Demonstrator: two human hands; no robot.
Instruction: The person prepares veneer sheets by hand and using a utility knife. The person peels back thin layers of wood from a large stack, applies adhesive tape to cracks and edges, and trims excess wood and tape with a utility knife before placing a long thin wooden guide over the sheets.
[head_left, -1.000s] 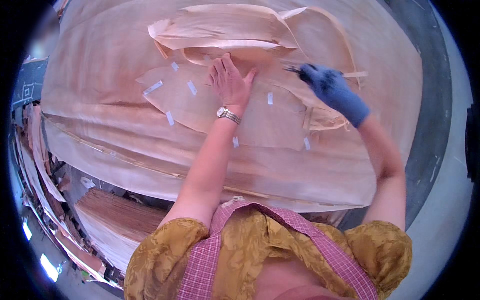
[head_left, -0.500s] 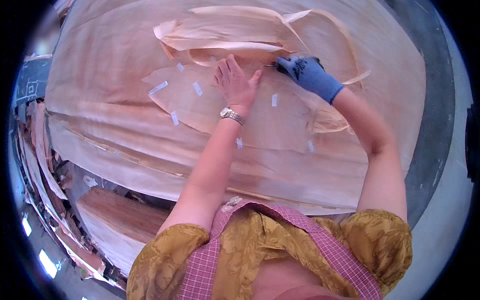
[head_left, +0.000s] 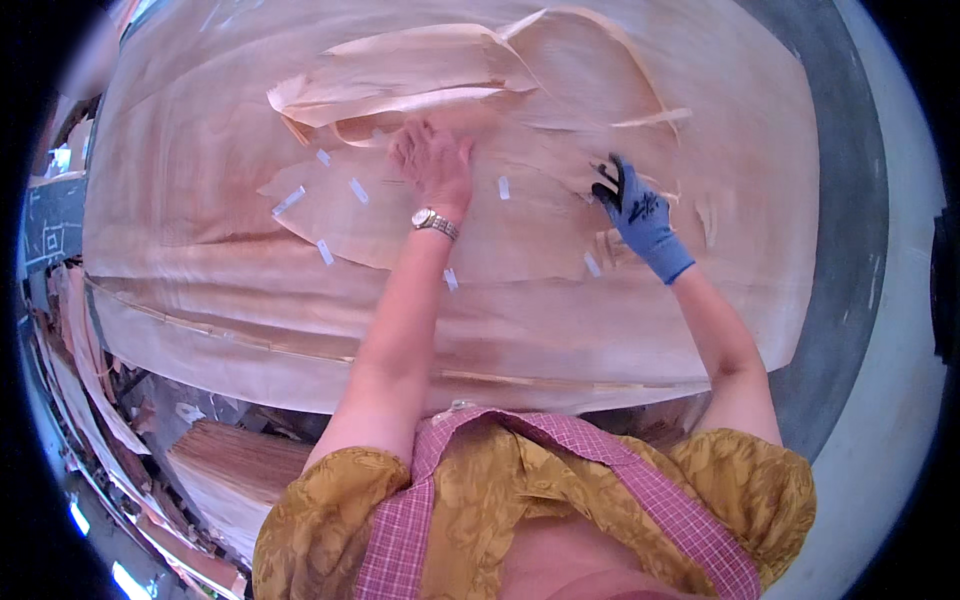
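Note:
My bare left hand (head_left: pixel 434 170), with a metal watch at its wrist, lies open on the thin pale wood veneer sheets (head_left: pixel 230 200), fingers reaching toward a curled veneer strip (head_left: pixel 420 55). My right hand (head_left: pixel 630 210), in a blue and black glove, is curled over the sheet to the right, holding what looks like a small dark tool (head_left: pixel 605 172) whose shape is unclear. Beneath and beside my hands lies a patch (head_left: pixel 540 240) with several short white tape pieces (head_left: pixel 358 190). Torn veneer scraps (head_left: pixel 705 225) lie right of my right hand.
A brown stack of veneer (head_left: pixel 235 460) sits below the near edge. Ragged offcuts (head_left: pixel 100 360) are heaped at the left, beside a dark green board (head_left: pixel 52 225). A grey border (head_left: pixel 845 250) runs along the right of the sheets.
My right hand first moved left toward my left hand, then pulled back right and down. My left hand remains spread on the veneer; the whole view has shifted slightly.

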